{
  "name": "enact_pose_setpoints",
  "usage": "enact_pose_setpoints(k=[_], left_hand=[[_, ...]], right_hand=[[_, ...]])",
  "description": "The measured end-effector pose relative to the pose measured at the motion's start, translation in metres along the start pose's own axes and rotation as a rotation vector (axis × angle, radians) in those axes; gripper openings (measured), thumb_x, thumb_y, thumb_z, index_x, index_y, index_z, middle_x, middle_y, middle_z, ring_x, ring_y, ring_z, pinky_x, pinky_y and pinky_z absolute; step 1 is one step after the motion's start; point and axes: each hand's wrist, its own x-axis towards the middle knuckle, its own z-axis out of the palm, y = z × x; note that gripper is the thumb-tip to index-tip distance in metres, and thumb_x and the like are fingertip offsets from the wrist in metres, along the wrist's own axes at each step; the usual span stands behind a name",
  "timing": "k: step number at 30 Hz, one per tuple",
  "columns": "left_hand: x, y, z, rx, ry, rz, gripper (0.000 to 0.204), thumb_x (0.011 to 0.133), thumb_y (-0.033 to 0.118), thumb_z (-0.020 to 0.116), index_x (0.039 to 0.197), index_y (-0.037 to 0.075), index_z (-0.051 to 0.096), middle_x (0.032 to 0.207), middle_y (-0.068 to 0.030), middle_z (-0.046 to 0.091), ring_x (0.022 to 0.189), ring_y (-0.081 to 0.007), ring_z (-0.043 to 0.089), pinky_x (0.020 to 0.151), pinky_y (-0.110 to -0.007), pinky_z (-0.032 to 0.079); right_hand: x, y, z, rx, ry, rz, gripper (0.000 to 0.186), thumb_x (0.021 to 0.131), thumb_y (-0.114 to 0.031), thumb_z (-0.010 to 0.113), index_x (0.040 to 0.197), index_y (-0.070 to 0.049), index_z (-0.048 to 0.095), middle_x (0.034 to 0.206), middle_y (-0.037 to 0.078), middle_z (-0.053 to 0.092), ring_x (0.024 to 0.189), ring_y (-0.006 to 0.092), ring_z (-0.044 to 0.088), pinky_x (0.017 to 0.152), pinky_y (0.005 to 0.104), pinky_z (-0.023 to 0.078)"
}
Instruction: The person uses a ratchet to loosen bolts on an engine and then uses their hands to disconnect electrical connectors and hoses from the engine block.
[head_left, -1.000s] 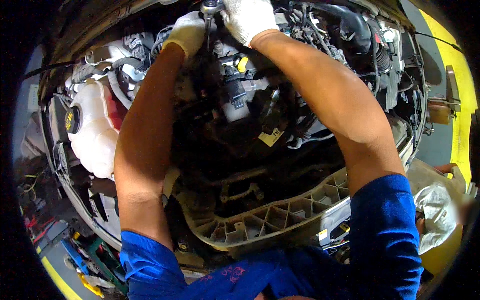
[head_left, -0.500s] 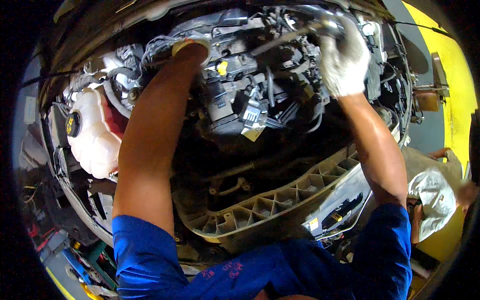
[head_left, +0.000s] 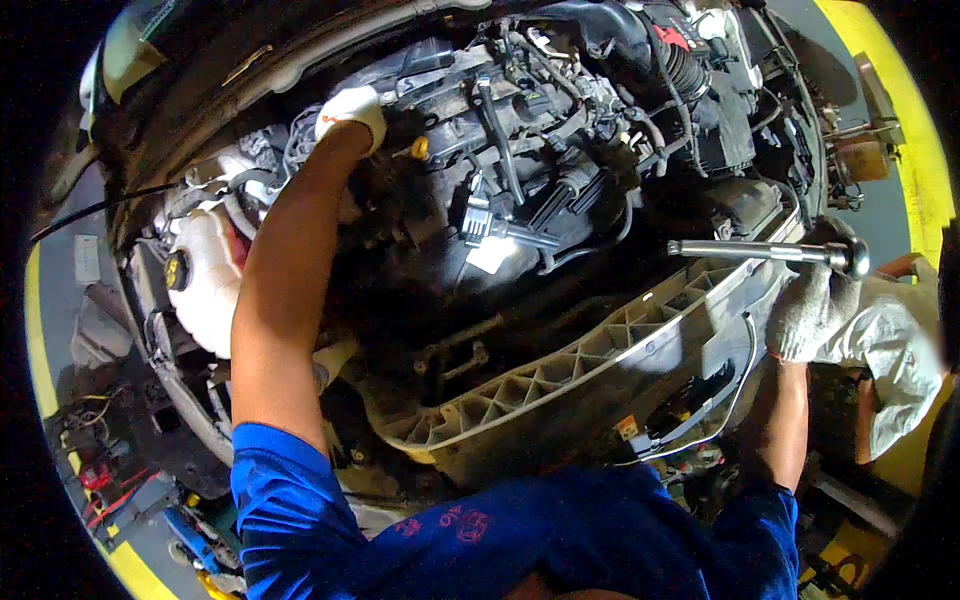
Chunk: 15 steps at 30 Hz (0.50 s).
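Note:
A chrome ratchet wrench with a long shaft (head_left: 750,249) lies crosswise in the grip of my right hand (head_left: 815,305), which wears a whitish glove. Its round head is at the right and its narrow end points left. This hand is over the car's front right corner, clear of the engine. My left hand (head_left: 352,112), also gloved, reaches to the far left side of the engine (head_left: 480,120), close to a yellow cap (head_left: 420,148). Its fingers are out of sight behind the glove's back. A black handle-like bar (head_left: 498,140) stands tilted on the engine's middle.
A white coolant tank (head_left: 205,270) with a black cap stands left of my forearm. The ribbed front crossmember (head_left: 560,395) curves before me. Another person in pale clothing (head_left: 890,350) is at the right. Tools (head_left: 190,535) lie at lower left.
My right hand has come from above the engine's far right toward me and outward, carrying the ratchet wrench. My left hand has shifted a little left. The whole view has shifted too.

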Motion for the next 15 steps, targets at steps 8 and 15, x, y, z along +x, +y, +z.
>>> enact_pose_setpoints(k=[8, 15], left_hand=[[-0.14, -0.047, -0.09, -0.345, 0.372, -0.039, 0.039, 0.078, 0.032, 0.072, 0.104, 0.004, 0.075, 0.1, -0.0223, 0.074, 0.097, -0.0392, 0.071, 0.089, -0.043, 0.055], [-0.384, -0.028, -0.047, -2.425, 0.362, -0.061, 0.032, 0.09, 0.002, 0.072, 0.121, 0.002, 0.06, 0.107, -0.0096, 0.068, 0.092, -0.0229, 0.069, 0.077, -0.032, 0.061]], right_hand=[[-0.025, -0.025, -0.03, 0.092, -0.009, 0.194, 0.022, 0.098, -0.01, 0.065, 0.119, -0.005, 0.066, 0.096, -0.001, 0.063, 0.076, 0.0047, 0.053, 0.064, 0.0204, 0.043], [-0.066, -0.103, -0.105, 0.174, -0.377, 0.389, 0.029, 0.093, -0.004, 0.066, 0.121, 0.001, 0.062, 0.103, 0.003, 0.065, 0.097, 0.0126, 0.058, 0.091, 0.0278, 0.046]])
